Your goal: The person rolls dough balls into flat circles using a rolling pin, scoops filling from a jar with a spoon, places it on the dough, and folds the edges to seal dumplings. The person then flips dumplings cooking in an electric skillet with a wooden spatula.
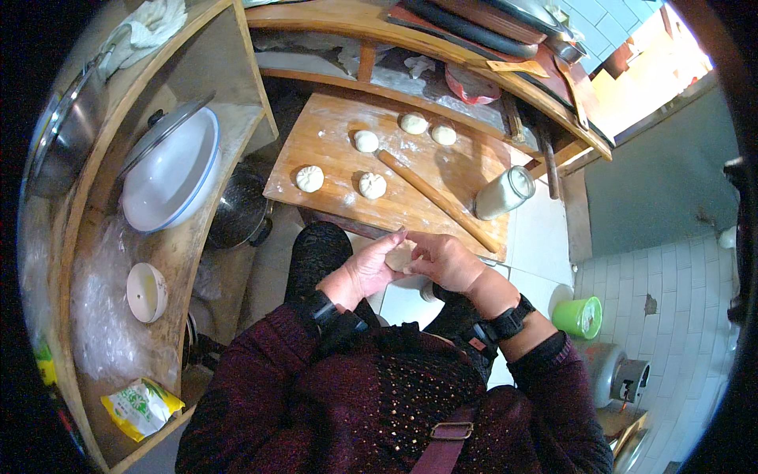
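Note:
Between my two hands, just off the near edge of a floured wooden board [337, 112], is a piece of dough [400, 256]. My left hand [370, 263] cups it from the left, and the fingers of my right hand [444, 260] pinch its edge. Two pleated buns [310, 178] [372, 185] lie on the board's near left part. Farther back are a smooth dough ball [366, 141] and two more dough balls [414, 123] [443, 134] side by side. A wooden rolling pin [438, 200] lies diagonally across the board, with a glass jar of white powder [504, 192] to its right.
A wooden shelf on the left holds a white enamel basin [172, 178], a small bowl [146, 292] and a plastic packet [142, 409]. Beneath it stands a dark pot [240, 207]. Behind the board, a shelf holds a red bowl [472, 86]. A green bucket [577, 317] and a gas cylinder [604, 373] are at right.

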`<state>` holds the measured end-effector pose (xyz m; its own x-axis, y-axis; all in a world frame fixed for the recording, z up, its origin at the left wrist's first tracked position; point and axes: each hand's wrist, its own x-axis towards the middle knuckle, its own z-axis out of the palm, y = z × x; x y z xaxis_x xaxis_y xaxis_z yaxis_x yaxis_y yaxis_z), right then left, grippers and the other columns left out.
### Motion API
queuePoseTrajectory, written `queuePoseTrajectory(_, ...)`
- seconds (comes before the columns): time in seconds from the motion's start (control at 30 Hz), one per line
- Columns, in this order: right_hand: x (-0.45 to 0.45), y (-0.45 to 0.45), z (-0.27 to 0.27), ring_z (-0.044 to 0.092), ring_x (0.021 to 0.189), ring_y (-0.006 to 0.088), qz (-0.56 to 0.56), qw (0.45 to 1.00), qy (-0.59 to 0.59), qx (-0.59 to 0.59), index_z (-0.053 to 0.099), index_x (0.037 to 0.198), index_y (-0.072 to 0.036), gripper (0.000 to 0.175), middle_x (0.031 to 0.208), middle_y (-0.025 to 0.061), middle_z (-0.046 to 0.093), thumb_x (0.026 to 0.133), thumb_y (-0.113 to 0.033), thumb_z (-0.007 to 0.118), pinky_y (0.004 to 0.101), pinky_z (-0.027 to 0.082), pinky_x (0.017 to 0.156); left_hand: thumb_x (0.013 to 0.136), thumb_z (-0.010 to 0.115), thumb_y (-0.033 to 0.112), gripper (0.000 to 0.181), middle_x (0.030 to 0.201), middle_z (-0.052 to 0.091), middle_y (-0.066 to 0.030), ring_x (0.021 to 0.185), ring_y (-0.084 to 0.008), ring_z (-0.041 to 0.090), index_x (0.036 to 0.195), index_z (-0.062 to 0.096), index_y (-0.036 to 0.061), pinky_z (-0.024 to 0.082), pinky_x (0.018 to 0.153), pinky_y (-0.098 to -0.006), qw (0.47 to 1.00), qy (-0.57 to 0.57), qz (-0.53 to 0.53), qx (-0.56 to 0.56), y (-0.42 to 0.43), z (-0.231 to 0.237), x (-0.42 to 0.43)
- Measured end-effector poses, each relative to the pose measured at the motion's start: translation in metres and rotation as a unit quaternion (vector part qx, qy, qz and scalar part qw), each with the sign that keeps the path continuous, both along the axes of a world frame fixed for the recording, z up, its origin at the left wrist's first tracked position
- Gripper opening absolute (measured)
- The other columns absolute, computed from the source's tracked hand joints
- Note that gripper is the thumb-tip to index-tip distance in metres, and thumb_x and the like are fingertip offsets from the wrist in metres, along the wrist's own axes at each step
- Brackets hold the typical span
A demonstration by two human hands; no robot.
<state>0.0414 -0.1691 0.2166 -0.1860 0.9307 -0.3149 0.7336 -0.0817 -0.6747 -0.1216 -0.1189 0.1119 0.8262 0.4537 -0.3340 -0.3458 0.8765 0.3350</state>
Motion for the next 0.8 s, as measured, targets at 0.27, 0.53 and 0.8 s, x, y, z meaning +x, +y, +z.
queuePoseTrajectory(0.27, 0.035, -0.023, 0.001, 0.068, 0.079, 0.0249, -0.124, 0.983, -0.025, 0.136, 0.058, 0.123, -0.001, 0.040, 0.087, 0.0143, 0.069, 0.088, -0.015, 0.068, 0.0345, 0.055, 0.071, 0.094, 0.056, 0.009, 0.023, 0.107, 0.066, -0.0141, 0.098, -0.0314, 0.067, 0.116, 0.058, 0.0007, 0.056, 0.088, -0.0473, 0.989, 0.105, 0.066, 0.084, 0.051, -0.005, -0.027)
queuePoseTrajectory(0.53, 0.129, -0.144, 0.029, 0.065, 0.071, 0.0151, -0.434, 0.892, 0.072, 0.102, 0.062, 0.117, 0.002, 0.034, 0.082, 0.0098, 0.069, 0.086, -0.012, 0.070, 0.0287, 0.054, 0.064, 0.088, 0.059, 0.002, 0.025, 0.104, 0.065, -0.0153, 0.091, -0.0345, 0.067, 0.113, 0.059, -0.0009, 0.058, 0.081, -0.0467, 0.969, 0.137, 0.168, 0.115, 0.165, -0.013, -0.035)
queuePoseTrajectory(0.8, 0.137, -0.248, 0.056, 0.064, 0.062, 0.0144, -0.584, 0.802, 0.070, 0.106, 0.062, 0.112, 0.004, 0.029, 0.076, 0.0091, 0.066, 0.086, -0.006, 0.068, 0.0257, 0.051, 0.053, 0.081, 0.076, 0.037, 0.069, 0.127, 0.057, -0.0150, 0.120, -0.0279, 0.051, 0.131, 0.050, -0.0023, 0.042, 0.101, -0.0441, 0.846, 0.452, 0.148, 0.240, 0.210, -0.023, -0.030)
